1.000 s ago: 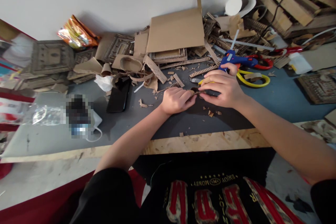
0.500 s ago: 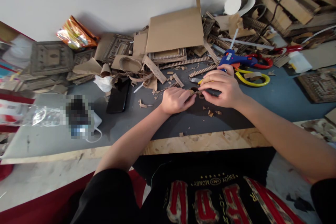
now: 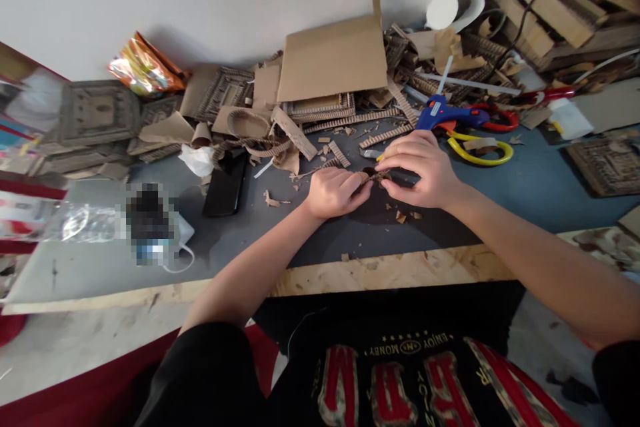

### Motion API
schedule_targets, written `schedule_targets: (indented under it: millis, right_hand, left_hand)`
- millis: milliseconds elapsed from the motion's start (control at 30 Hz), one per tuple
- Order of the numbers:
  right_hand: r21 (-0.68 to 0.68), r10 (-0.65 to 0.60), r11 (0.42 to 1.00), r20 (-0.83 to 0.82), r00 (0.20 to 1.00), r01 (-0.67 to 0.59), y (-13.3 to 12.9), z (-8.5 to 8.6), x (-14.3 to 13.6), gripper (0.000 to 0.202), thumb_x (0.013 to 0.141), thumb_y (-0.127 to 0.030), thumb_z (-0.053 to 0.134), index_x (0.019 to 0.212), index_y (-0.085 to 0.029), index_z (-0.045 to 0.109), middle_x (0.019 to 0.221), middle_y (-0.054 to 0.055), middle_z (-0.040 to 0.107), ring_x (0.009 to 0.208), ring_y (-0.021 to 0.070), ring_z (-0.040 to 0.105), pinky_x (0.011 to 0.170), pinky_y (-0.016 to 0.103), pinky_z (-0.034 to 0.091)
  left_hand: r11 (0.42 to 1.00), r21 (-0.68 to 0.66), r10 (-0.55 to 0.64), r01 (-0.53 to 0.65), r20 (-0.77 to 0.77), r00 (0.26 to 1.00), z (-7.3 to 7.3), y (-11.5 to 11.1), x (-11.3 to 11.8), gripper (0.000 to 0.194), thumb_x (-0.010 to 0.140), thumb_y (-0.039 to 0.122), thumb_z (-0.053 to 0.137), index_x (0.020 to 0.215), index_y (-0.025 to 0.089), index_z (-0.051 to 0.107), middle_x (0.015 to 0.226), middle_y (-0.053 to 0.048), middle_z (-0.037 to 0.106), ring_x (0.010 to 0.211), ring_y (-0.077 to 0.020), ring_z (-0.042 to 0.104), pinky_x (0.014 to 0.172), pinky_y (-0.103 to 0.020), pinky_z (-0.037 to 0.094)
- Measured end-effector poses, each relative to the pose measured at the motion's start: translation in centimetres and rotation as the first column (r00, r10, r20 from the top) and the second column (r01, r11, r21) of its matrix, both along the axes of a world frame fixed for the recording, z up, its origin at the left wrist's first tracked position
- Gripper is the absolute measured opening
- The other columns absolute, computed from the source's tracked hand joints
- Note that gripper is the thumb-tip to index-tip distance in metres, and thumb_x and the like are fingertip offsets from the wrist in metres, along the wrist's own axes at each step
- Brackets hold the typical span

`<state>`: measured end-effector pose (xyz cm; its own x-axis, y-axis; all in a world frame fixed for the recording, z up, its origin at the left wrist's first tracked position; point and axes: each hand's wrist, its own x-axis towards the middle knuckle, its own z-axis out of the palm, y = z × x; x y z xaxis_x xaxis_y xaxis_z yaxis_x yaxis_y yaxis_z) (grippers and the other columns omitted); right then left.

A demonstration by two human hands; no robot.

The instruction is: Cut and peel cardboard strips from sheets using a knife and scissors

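Observation:
Over the middle of the table, my left hand (image 3: 336,192) is closed on a small brown piece of corrugated cardboard (image 3: 379,175). My right hand (image 3: 419,168) has its thumb and fingers about the other end of the same piece, so most of it is hidden. Just behind my right hand lies a blue hot glue gun (image 3: 445,113) with a white glue stick in its back. A cutter with a yellow handle (image 3: 371,153) lies partly under my right fingers. Scissors with yellow handles (image 3: 483,150) are to the right.
Cardboard frames and strips (image 3: 315,107) pile along the wall. A black phone (image 3: 225,185) lies to the left, with a white charger-like item (image 3: 185,233) farther left. A white bottle (image 3: 570,117) stands at the right. Cardboard scraps (image 3: 401,217) litter the grey tabletop near its wooden front edge (image 3: 390,271).
My right fingers have shifted slightly on the cardboard piece. My left hand keeps its hold in nearly the same place.

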<state>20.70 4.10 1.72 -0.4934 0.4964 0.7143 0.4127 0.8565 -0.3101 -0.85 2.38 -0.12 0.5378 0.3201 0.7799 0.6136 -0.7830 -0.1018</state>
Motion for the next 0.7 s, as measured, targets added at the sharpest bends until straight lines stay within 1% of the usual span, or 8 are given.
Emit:
schedule_targets:
  millis: [100, 333, 467, 567, 700]
  right_hand:
    - [-0.031, 0.014, 0.999, -0.018, 1.0, -0.014, 0.01, -0.06, -0.18, 0.006, 0.075, -0.023, 0.066, 0.081, -0.024, 0.065, 0.087, -0.001, 0.073, 0.089, 0.0191, 0.068, 0.089, 0.038, 0.043]
    - [-0.076, 0.04, 0.996, -0.037, 0.999, -0.042, -0.13, 0.02, -0.35, 0.009, 0.073, -0.018, 0.065, 0.079, -0.023, 0.063, 0.088, -0.001, 0.073, 0.089, 0.0193, 0.068, 0.088, 0.038, 0.043]
    - [-0.106, 0.011, 0.994, -0.048, 0.999, -0.016, -0.4, 0.26, -0.51, 0.006, 0.074, -0.017, 0.063, 0.077, -0.022, 0.061, 0.087, -0.001, 0.073, 0.086, 0.0192, 0.068, 0.091, 0.041, 0.039]
    - [-0.145, 0.026, 0.989, -0.049, 0.998, -0.033, -0.57, 0.46, -0.53, 0.004, 0.074, -0.019, 0.061, 0.076, -0.022, 0.06, 0.086, -0.001, 0.072, 0.086, 0.0193, 0.067, 0.091, 0.041, 0.037]
    - [-0.143, 0.02, 0.989, -0.053, 0.998, -0.028, -0.68, 0.5, -0.51, 0.008, 0.072, -0.022, 0.064, 0.079, -0.022, 0.061, 0.087, -0.001, 0.072, 0.088, 0.0203, 0.067, 0.092, 0.042, 0.036]
  left_hand:
    - [1.0, -0.006, -0.008, 0.008, -0.005, 1.0, -0.06, 0.01, 0.05, 0.021, 0.087, 0.024, 0.061, 0.069, 0.017, 0.057, 0.05, 0.004, 0.056, 0.044, -0.0083, 0.052, 0.045, -0.024, 0.032]
    - [1.0, -0.001, -0.016, 0.016, -0.014, 1.0, 0.0, -0.04, 0.17, 0.025, 0.087, 0.024, 0.062, 0.064, 0.017, 0.055, 0.048, 0.004, 0.055, 0.042, -0.0083, 0.05, 0.045, -0.025, 0.032]
    - [1.0, 0.008, -0.015, 0.015, -0.013, 1.0, 0.11, -0.1, 0.21, 0.025, 0.088, 0.024, 0.062, 0.064, 0.017, 0.055, 0.049, 0.004, 0.056, 0.042, -0.0082, 0.05, 0.044, -0.025, 0.032]
    - [1.0, 0.01, -0.013, 0.013, -0.017, 1.0, 0.17, -0.14, 0.21, 0.024, 0.088, 0.024, 0.061, 0.066, 0.017, 0.056, 0.05, 0.004, 0.057, 0.043, -0.008, 0.05, 0.044, -0.024, 0.032]
    - [1.0, 0.015, -0.012, 0.013, -0.019, 1.0, 0.16, -0.16, 0.2, 0.021, 0.089, 0.024, 0.06, 0.069, 0.017, 0.057, 0.051, 0.004, 0.058, 0.043, -0.0083, 0.051, 0.044, -0.025, 0.032]
